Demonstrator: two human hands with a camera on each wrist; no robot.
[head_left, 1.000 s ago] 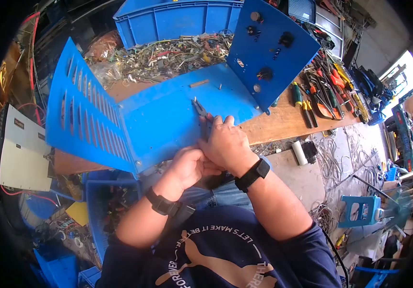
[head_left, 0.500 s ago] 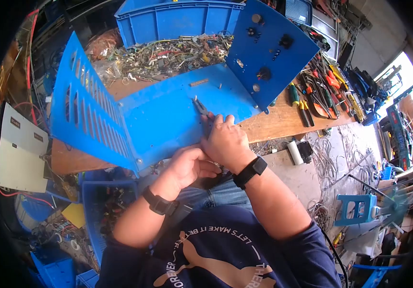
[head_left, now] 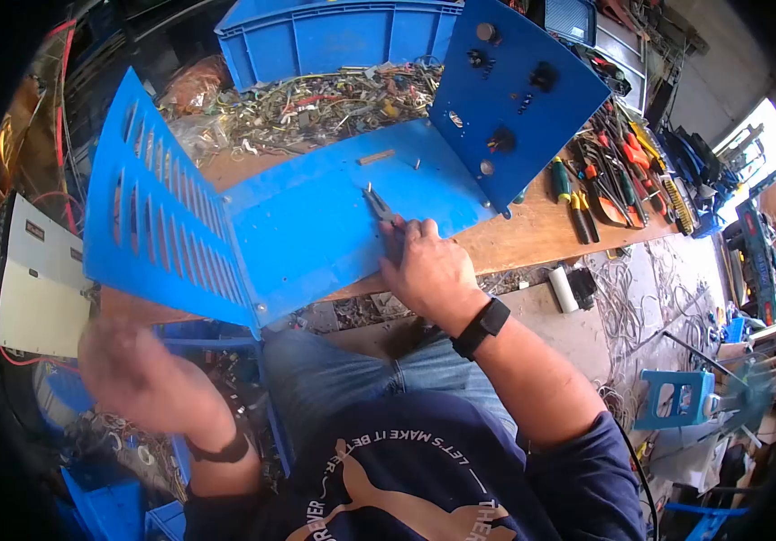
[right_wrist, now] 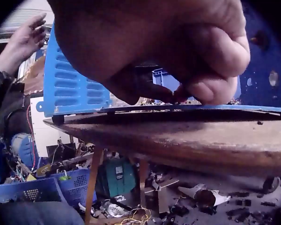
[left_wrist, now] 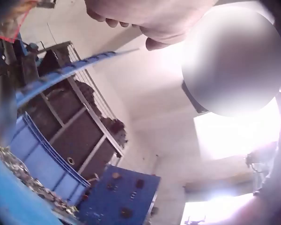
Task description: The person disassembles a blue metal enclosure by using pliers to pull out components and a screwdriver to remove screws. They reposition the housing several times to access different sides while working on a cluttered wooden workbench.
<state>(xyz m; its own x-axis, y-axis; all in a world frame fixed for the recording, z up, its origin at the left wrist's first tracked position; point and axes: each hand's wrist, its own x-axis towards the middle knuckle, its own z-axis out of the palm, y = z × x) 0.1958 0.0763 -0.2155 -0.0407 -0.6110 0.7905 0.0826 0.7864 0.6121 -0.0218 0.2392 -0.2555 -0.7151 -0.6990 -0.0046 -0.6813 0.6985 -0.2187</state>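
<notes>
My right hand [head_left: 433, 270] grips a pair of pliers [head_left: 379, 207] over the near edge of a blue metal panel [head_left: 316, 207]. A small bright metal bit shows at the pliers' tip, and the palm hides their handles. In the right wrist view the curled fingers [right_wrist: 210, 89] sit close over the panel. My left hand [head_left: 140, 374], blurred, is off to the left beside the slotted blue side plate [head_left: 167, 207]. Nothing shows in it; its fingers are loosely extended in the right wrist view. A short metal strip [head_left: 375, 157] and a small upright pin [head_left: 417, 164] are on the panel.
Behind the panel are a heap of scrap parts [head_left: 316, 113] and a blue crate [head_left: 343, 41]. A blue upright plate [head_left: 518, 108] with black fittings stands at right. Several hand tools [head_left: 618, 171] lie on the wooden table [head_left: 532, 239]. A blue basket [right_wrist: 28, 190] is below.
My left hand has left its place beside the right hand and swung far to the left. The right hand and the pliers stay nearly in place.
</notes>
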